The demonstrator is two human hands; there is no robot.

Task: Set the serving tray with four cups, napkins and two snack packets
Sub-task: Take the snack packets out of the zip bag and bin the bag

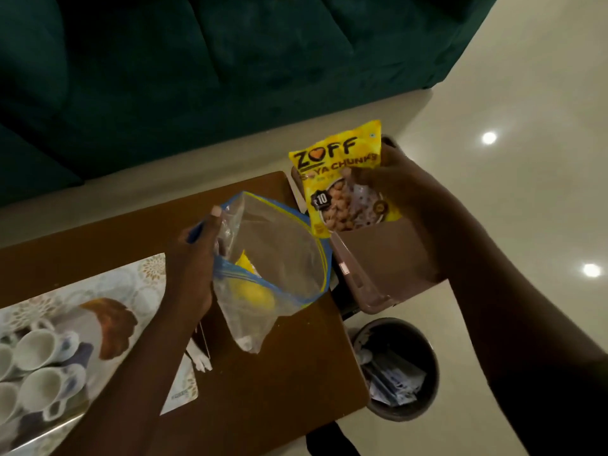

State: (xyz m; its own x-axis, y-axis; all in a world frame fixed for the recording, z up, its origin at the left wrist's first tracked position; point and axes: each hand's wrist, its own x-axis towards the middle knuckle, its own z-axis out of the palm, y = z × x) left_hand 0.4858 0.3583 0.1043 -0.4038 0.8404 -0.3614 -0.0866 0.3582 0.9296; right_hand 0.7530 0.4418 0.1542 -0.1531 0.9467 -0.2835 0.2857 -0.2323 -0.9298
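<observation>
my left hand [194, 258] pinches the rim of a clear zip bag [273, 258] above the brown table [263, 373], fingers closed on its blue edge; a second yellow packet [251, 284] sits inside it. my right hand [394, 182] grips a yellow snack packet [339, 179], held upright over a brown bin [378, 258] just off the table's end. four white cups [36, 373] stand on the patterned tray [131, 284] at the lower left, well apart from both packets.
</observation>
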